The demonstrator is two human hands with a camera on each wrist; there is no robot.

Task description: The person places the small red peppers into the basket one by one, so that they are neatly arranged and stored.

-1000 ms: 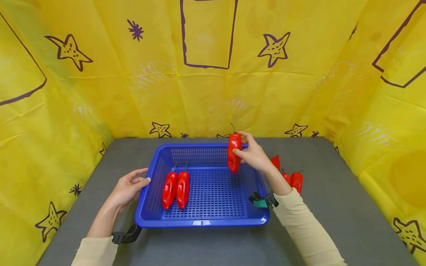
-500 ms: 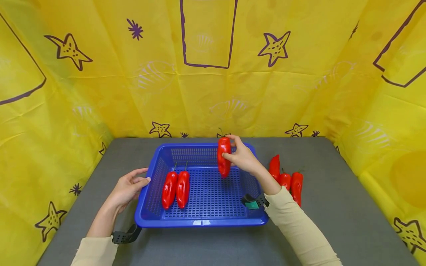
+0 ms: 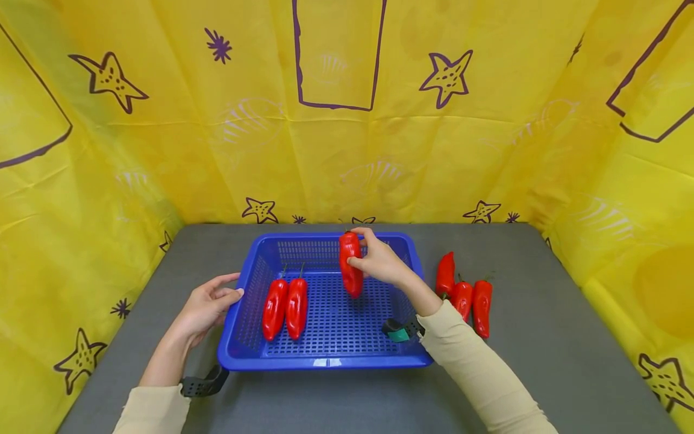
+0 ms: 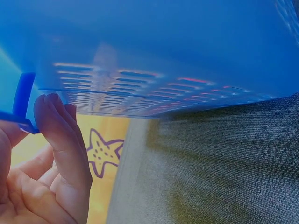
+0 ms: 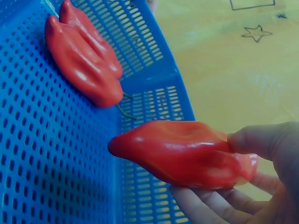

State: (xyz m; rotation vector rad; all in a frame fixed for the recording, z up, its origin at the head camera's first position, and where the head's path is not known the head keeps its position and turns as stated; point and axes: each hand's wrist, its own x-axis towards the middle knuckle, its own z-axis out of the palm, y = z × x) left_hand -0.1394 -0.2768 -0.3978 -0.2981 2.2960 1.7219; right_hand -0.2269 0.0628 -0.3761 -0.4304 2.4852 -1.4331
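Observation:
My right hand (image 3: 379, 260) pinches a red pepper (image 3: 350, 265) between thumb and fingers, tip pointing down, over the back part of a blue plastic basket (image 3: 325, 363). In the right wrist view the held pepper (image 5: 182, 151) shows its tapered tip pointing left, clear of the basket floor. Two red peppers (image 3: 275, 309) with green stems lie side by side in the basket's left part. My left hand (image 3: 203, 308) grips the basket's left rim. In the left wrist view its fingers (image 4: 63, 140) reach up under the rim against the perforated wall.
Several red peppers (image 3: 482, 307) lie on the grey table (image 3: 542, 361) to the right of the basket, partly behind my right forearm. A yellow cloth (image 3: 347, 157) with starfish drawings surrounds the table at the back and sides.
My right hand has carried its pepper left and slightly lower over the basket. The peppers on the table's right show more fully now. My left hand stays at the rim.

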